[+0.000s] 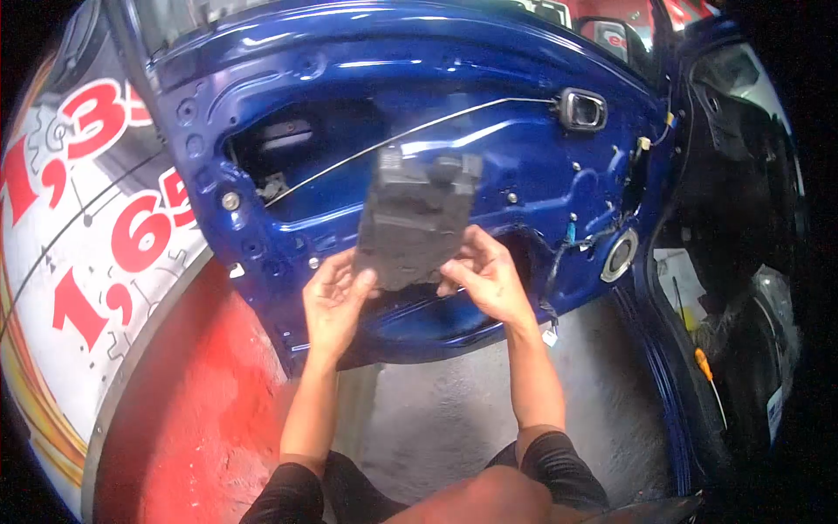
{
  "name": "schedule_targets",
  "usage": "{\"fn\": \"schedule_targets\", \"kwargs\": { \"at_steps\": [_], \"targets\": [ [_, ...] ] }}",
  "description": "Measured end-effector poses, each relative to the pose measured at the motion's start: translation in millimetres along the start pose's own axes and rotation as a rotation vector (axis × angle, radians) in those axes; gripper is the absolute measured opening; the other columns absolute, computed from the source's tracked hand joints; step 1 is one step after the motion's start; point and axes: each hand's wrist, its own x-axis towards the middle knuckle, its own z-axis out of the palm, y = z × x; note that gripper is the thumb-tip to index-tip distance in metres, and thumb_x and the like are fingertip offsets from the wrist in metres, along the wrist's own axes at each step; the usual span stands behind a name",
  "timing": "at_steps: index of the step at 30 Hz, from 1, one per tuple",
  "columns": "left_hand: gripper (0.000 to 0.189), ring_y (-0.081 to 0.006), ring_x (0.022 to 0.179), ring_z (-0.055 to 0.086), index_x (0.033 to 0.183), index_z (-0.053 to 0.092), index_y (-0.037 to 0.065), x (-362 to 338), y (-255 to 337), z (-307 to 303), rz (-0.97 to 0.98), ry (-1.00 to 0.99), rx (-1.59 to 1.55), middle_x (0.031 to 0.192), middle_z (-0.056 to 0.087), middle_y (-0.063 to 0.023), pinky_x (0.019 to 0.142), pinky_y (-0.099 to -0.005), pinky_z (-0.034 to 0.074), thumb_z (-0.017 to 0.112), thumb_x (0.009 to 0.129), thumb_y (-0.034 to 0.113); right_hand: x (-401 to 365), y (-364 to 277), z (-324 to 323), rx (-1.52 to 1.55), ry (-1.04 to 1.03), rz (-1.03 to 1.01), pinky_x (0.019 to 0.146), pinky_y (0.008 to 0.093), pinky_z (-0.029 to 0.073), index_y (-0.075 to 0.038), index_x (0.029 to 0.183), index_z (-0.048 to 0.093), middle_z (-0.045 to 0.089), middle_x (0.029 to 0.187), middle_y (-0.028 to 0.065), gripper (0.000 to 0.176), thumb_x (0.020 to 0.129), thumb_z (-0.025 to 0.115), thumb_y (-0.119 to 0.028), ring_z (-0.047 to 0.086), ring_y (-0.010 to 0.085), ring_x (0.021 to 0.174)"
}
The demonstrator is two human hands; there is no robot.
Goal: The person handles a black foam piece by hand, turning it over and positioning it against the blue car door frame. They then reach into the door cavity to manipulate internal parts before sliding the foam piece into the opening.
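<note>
A flat, dark, roughly rectangular part [415, 214], slightly blurred, is held up in front of a blue car door [489, 175] whose inner metal is exposed. Two small raised bits show along the part's upper edge. My left hand [335, 301] grips its lower left corner, thumb on the near face. At the lower right edge, the thumb and fingers of my right hand [485, 278] are closed on it too. Behind the part, a thin rod [367, 155] runs across the door to the inner door handle [583, 111].
A round speaker [620, 255] and loose wiring [572, 231] are at the door's right side. An orange-handled screwdriver [704, 365] lies inside the car sill area. To the left stands a printed banner [96, 227] above red floor [192, 402]; grey floor [454, 419] lies below the door.
</note>
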Motion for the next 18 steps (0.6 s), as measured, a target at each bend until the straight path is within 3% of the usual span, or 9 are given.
{"fn": "schedule_targets", "kwargs": {
  "at_steps": [2, 4, 7, 8, 9, 12, 18],
  "targets": [
    [0.033, -0.0119, 0.082, 0.065, 0.118, 0.06, -0.003, 2, 0, -11, -0.034, -0.066, 0.092, 0.098, 0.068, -0.0082, 0.07, -0.0254, 0.054, 0.07, 0.09, 0.011, -2, -2, -2, -0.055, -0.012, -0.003, 0.062, 0.0257, 0.055, 0.002, 0.11, 0.051, 0.063, 0.093, 0.0098, 0.027, 0.089, 0.067, -0.005, 0.064, 0.0115, 0.073],
    [0.034, -0.0139, 0.088, 0.066, 0.117, 0.062, -0.002, 5, 1, -22, -0.069, -0.1, 0.15, 0.102, 0.07, -0.0094, 0.079, -0.0268, 0.053, 0.073, 0.087, 0.007, -4, 0, -7, -0.155, -0.048, -0.011, 0.06, 0.0256, 0.053, 0.001, 0.106, 0.054, 0.066, 0.088, 0.0084, 0.024, 0.09, 0.067, -0.01, 0.064, 0.011, 0.07],
    [0.035, -0.0141, 0.087, 0.066, 0.116, 0.061, -0.003, 5, 2, -27, -0.062, -0.106, 0.168, 0.101, 0.07, -0.0107, 0.078, -0.0272, 0.053, 0.073, 0.087, 0.009, -5, 1, -5, -0.238, -0.051, -0.097, 0.057, 0.0261, 0.052, 0.001, 0.104, 0.056, 0.066, 0.082, 0.0079, 0.023, 0.09, 0.068, -0.012, 0.064, 0.0112, 0.065],
    [0.028, -0.012, 0.075, 0.065, 0.112, 0.061, -0.002, 6, 2, -24, -0.024, -0.097, 0.184, 0.087, 0.067, -0.005, 0.071, -0.0258, 0.053, 0.071, 0.089, 0.009, -4, 2, -5, -0.235, -0.045, -0.118, 0.056, 0.0262, 0.052, 0.001, 0.103, 0.056, 0.066, 0.08, 0.0077, 0.023, 0.09, 0.068, -0.013, 0.064, 0.0112, 0.065],
    [0.029, -0.0118, 0.075, 0.065, 0.113, 0.06, -0.002, 6, 1, -23, -0.033, -0.093, 0.197, 0.088, 0.067, -0.0053, 0.071, -0.0256, 0.053, 0.071, 0.089, 0.01, -5, -3, -4, -0.266, -0.039, -0.123, 0.055, 0.0261, 0.051, 0.002, 0.105, 0.055, 0.066, 0.076, 0.008, 0.026, 0.089, 0.069, -0.014, 0.065, 0.0115, 0.064],
    [0.031, -0.0116, 0.077, 0.064, 0.114, 0.058, -0.001, 6, 2, -19, -0.034, -0.088, 0.175, 0.092, 0.068, -0.0059, 0.071, -0.0258, 0.053, 0.071, 0.09, 0.014, -4, 2, -7, -0.257, -0.034, -0.124, 0.053, 0.0257, 0.049, 0.003, 0.105, 0.054, 0.066, 0.078, 0.0093, 0.029, 0.089, 0.069, -0.015, 0.065, 0.0116, 0.064],
    [0.036, -0.0145, 0.079, 0.065, 0.111, 0.057, 0.0, 3, 8, -17, -0.028, -0.192, 0.054, 0.095, 0.069, -0.0075, 0.072, -0.0282, 0.054, 0.075, 0.087, 0.02, 1, 9, -15, 0.101, -0.19, -0.015, 0.069, 0.0281, 0.055, 0.001, 0.117, 0.048, 0.062, 0.094, 0.0093, 0.031, 0.092, 0.064, -0.008, 0.064, 0.0141, 0.077]
  ]
}}
